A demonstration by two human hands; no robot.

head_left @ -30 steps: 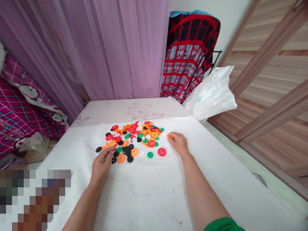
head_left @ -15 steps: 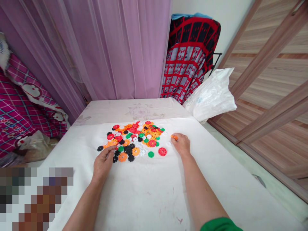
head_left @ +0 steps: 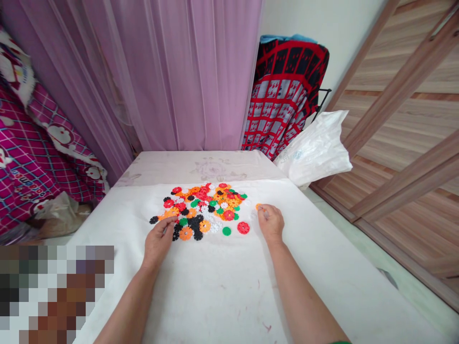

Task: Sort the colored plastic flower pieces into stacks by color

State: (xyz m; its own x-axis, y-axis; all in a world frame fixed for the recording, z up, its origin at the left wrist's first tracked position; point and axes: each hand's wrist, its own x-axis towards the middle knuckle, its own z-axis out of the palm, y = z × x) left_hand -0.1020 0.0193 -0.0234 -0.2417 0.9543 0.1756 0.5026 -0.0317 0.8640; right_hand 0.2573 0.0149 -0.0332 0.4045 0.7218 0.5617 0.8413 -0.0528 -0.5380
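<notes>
A heap of notched plastic discs (head_left: 204, 209) in red, orange, green, black and white lies on the white-covered table. At its near left edge is my left hand (head_left: 159, 240). Thumb and forefinger are pinched together there, and a bit of red shows at the tips; whether it is held cannot be made out. To the right of the heap my right hand (head_left: 271, 223) is closed, with an orange disc (head_left: 257, 206) at its fingertips, partly hidden by the fingers. A red disc (head_left: 243, 228) and a green disc (head_left: 226, 231) lie apart between the hands.
The white table cover (head_left: 222, 286) has faint reddish marks. Behind the table hangs a purple curtain (head_left: 193, 76). A white plastic bag (head_left: 317, 148) stands at the far right corner, beside a red-and-black patterned cloth (head_left: 279, 95). A wooden wardrobe (head_left: 405, 124) is at the right.
The view has shifted slightly. My right hand has turned a little, and less of the orange disc shows at its fingertips. My left hand stays by the heap's left edge.
</notes>
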